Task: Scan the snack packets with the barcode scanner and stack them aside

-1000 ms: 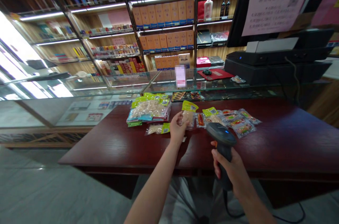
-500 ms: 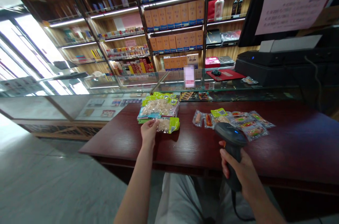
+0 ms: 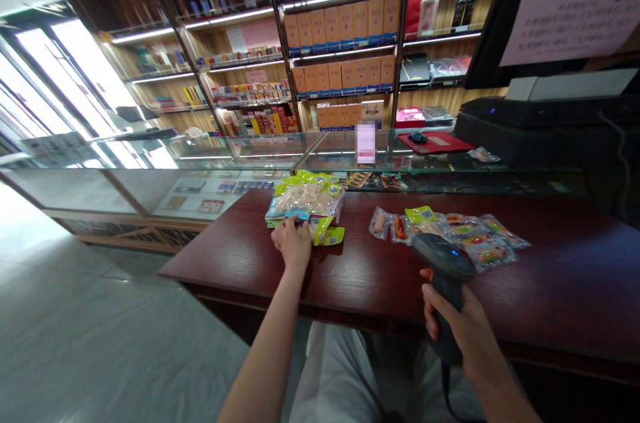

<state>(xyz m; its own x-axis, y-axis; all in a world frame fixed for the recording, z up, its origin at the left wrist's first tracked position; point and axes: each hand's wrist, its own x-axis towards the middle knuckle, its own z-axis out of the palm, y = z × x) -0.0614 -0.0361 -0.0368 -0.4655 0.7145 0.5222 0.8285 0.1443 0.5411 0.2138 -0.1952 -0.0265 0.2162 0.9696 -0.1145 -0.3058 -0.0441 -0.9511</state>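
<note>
My left hand [image 3: 293, 243] is at the near side of a stack of green-topped snack packets [image 3: 307, 198] on the left of the desk. Its fingers curl over a small packet with a green end [image 3: 333, 236], and a second green flap stands up beside it. How much lies under the fingers is partly hidden. My right hand [image 3: 457, 323] is wrapped around the grip of a black barcode scanner [image 3: 443, 260]. The scanner's head covers part of a row of wrapped snacks: a pale sausage packet [image 3: 379, 222], a reddish one [image 3: 400, 228] and several clear packets [image 3: 487, 251].
The dark red wooden desk [image 3: 360, 283] borders a glass display counter [image 3: 240, 150]. On the glass are a pink card [image 3: 366, 143], a mouse [image 3: 417, 138] on a red mat [image 3: 440, 142], and a monitor [image 3: 493, 36] at right. Shelves of boxes rise behind. A cable hangs from the scanner.
My left hand has shifted over the small packet toward the stack, and a second green flap now shows. The view has swung slightly left. My right hand still grips the scanner.
</note>
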